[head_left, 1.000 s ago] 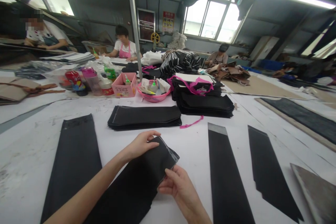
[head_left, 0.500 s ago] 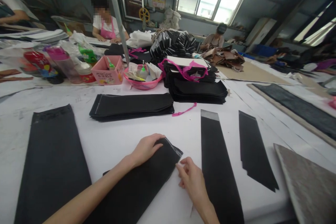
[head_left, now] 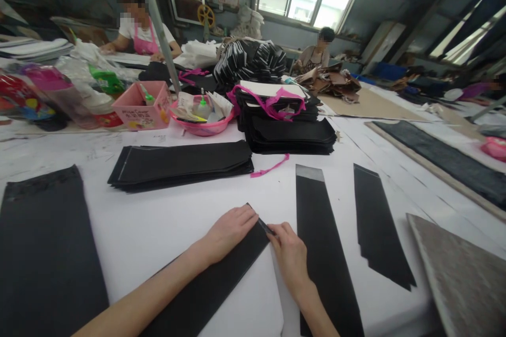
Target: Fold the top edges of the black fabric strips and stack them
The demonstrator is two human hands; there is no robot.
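A long black strip of sheet material (head_left: pixel 205 287) lies slantwise on the white table before me. My left hand (head_left: pixel 233 231) rests over its far end, fingers bent together and pressing at the end edge; the thumb is hidden. My right hand (head_left: pixel 290 255) pinches the far right corner, where the narrow end edge is turned up or folded over. Close beside my right hand lies another black strip (head_left: pixel 326 242) with a grey band at its top.
A wide black panel (head_left: pixel 49 253) lies at left, a narrow black piece (head_left: pixel 379 226) and a stone-like slab (head_left: pixel 462 274) at right. Behind are a stack of black strips (head_left: pixel 182 163), a pink basin (head_left: pixel 205 127) and a pink box (head_left: pixel 136 116). Two people sit farther back.
My right hand has moved up onto the strip's corner and pinches it. The strip's greyish end edge is now turned over, and my left fingers have shifted onto it. The view has swung slightly right.
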